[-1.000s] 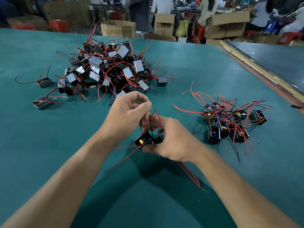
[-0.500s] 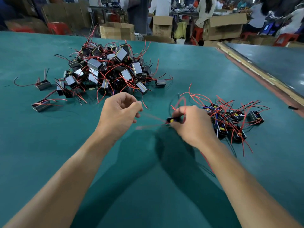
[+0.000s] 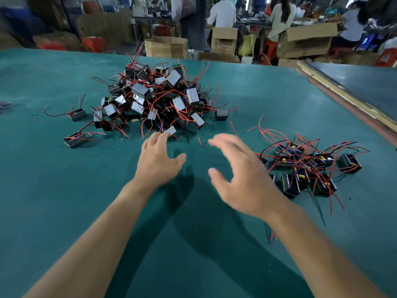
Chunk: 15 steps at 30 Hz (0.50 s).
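Right hand [image 3: 242, 179] has let go — left hand [image 3: 159, 160] now reaches the pile [image 3: 159, 97], seemingly touching it.

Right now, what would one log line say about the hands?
left hand: open, fingertips at wired box, near edge of big pile | right hand: open, blurred, holding nothing | small pile: beside right hand

Desk [image 3: 64, 201], topped with teal matting, is carrying a large heap [image 3: 159, 100] of black boxed modules trailing red and black leads, toward the far middle. A smaller cluster [image 3: 309, 166] is lying well apart at right. First stray module [image 3: 77, 114] and second stray module [image 3: 74, 140] are lying left of the heap, and third stray module [image 3: 221, 114] just beside its right. A wooden strip [image 3: 343, 100] is running along the right edge.
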Each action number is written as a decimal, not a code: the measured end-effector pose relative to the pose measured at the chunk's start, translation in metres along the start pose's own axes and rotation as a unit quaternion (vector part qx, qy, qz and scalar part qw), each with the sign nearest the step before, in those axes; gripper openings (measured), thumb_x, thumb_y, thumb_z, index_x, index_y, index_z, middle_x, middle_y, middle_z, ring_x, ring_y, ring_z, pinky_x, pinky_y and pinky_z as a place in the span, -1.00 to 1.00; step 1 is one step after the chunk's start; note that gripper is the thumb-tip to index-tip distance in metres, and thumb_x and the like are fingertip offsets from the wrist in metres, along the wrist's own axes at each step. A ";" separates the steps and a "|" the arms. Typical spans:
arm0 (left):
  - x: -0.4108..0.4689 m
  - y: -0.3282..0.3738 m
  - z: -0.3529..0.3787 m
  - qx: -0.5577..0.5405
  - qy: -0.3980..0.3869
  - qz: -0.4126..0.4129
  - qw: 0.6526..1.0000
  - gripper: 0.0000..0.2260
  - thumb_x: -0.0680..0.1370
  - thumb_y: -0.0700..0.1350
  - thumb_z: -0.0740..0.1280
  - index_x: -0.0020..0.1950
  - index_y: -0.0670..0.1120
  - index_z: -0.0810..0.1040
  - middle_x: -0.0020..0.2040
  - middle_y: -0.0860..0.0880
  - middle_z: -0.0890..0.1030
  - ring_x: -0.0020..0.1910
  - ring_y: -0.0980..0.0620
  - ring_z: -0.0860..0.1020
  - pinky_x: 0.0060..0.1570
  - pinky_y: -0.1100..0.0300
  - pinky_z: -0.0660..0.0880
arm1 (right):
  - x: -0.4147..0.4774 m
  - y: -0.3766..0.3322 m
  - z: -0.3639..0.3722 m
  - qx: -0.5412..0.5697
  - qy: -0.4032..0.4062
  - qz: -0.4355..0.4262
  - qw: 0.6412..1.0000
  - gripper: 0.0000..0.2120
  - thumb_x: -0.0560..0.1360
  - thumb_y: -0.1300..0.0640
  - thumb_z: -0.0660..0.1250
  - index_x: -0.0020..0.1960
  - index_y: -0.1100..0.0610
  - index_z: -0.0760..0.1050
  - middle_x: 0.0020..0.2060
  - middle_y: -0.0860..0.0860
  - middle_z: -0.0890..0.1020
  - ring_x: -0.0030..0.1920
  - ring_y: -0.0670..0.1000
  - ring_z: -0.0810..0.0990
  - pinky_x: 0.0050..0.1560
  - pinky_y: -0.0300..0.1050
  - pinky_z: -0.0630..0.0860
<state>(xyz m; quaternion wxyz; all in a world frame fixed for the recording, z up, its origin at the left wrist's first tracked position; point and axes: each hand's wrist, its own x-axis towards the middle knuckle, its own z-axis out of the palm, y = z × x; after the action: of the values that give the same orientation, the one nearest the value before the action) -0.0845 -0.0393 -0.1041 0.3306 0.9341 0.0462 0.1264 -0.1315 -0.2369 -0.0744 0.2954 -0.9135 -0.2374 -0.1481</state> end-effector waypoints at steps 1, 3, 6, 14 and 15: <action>0.001 -0.001 0.001 0.011 -0.004 0.000 1.000 -0.37 0.52 0.06 0.38 0.51 -0.09 0.25 0.46 -0.02 0.31 0.49 -0.07 0.18 0.47 0.05 0.14 | -0.001 0.001 0.005 0.011 -0.069 0.017 0.997 -0.46 0.54 0.06 0.33 0.47 0.17 0.34 0.44 0.04 0.37 0.47 0.00 0.30 0.43 -0.32 0.11; 0.002 -0.004 0.002 0.019 -0.010 0.001 1.000 -0.33 0.52 0.11 0.37 0.53 -0.09 0.22 0.50 -0.03 0.28 0.51 -0.07 0.16 0.50 0.00 0.11 | -0.002 0.012 0.013 -0.002 -0.137 0.066 0.988 -0.40 0.59 -0.05 0.28 0.54 0.11 0.20 0.50 -0.02 0.27 0.51 -0.04 0.19 0.42 -0.28 0.08; 0.004 -0.007 0.005 0.027 -0.012 0.005 1.000 -0.30 0.51 0.17 0.36 0.55 -0.06 0.20 0.51 -0.01 0.26 0.52 -0.05 0.15 0.51 -0.03 0.06 | 0.004 0.027 0.010 -0.033 -0.120 0.141 0.982 -0.40 0.60 -0.08 0.24 0.55 0.12 0.19 0.51 0.03 0.28 0.51 0.02 0.21 0.45 -0.14 0.13; 0.016 -0.021 -0.001 0.087 0.040 -0.032 0.995 -0.30 0.46 0.28 0.34 0.52 0.06 0.25 0.55 -0.02 0.22 0.56 -0.05 0.08 0.46 -0.33 -0.17 | 0.010 0.045 -0.003 -0.060 -0.079 0.220 0.971 -0.45 0.58 -0.07 0.28 0.50 0.12 0.28 0.46 0.05 0.38 0.46 0.07 0.32 0.39 -0.07 0.25; 0.017 -0.024 -0.002 0.094 0.032 -0.038 0.994 -0.30 0.45 0.29 0.33 0.52 0.08 0.24 0.56 -0.03 0.20 0.56 -0.06 0.05 0.46 -0.34 -0.17 | 0.010 0.045 -0.001 -0.064 -0.086 0.216 0.970 -0.45 0.58 -0.06 0.28 0.49 0.12 0.28 0.46 0.05 0.38 0.46 0.08 0.31 0.40 -0.06 0.24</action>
<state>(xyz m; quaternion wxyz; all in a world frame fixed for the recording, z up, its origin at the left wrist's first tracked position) -0.0684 -0.0170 -0.1140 0.2447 0.9540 0.1039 0.1385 -0.0996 -0.2662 -0.0907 0.2399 -0.9694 -0.0486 -0.0166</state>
